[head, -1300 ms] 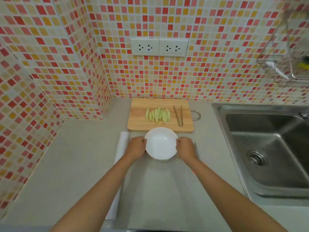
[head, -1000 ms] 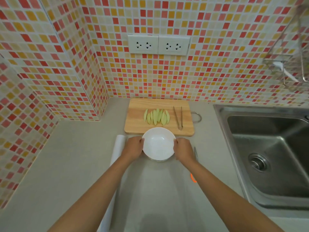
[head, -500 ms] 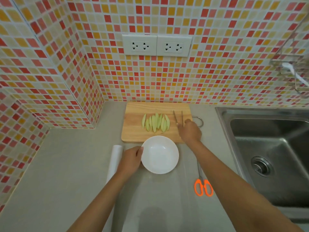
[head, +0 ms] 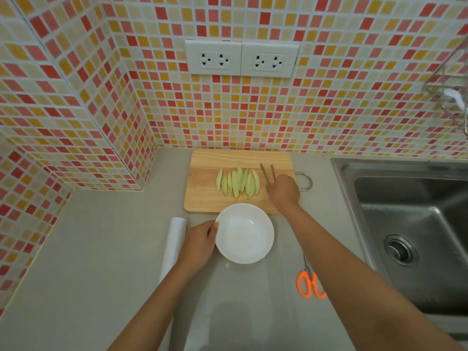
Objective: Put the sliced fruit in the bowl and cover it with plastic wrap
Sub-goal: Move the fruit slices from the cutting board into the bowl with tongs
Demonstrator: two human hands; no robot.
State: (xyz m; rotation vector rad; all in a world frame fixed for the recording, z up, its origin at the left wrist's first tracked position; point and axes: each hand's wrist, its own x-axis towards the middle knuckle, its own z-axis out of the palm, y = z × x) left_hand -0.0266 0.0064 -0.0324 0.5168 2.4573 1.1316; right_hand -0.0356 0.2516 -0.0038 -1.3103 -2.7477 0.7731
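Observation:
Several pale green fruit slices (head: 238, 183) lie in a row on a wooden cutting board (head: 202, 198). An empty white bowl (head: 244, 233) stands on a sheet of plastic wrap (head: 243, 300) spread on the counter, just in front of the board. My left hand (head: 201, 241) holds the bowl's left rim. My right hand (head: 283, 189) rests on the board's right side, closed over the near end of metal tongs (head: 267, 171). The plastic wrap roll (head: 173, 245) lies to the left of my left hand.
Orange-handled scissors (head: 309, 285) lie on the counter right of the wrap sheet. A steel sink (head: 415, 231) fills the right side. Tiled walls stand behind and to the left, with two sockets (head: 241, 58) above the board. A wire rack (head: 450, 89) hangs at upper right.
My right hand left the bowl's right rim and moved up onto the board to the tongs. My left hand stayed on the bowl. The scissors came into view.

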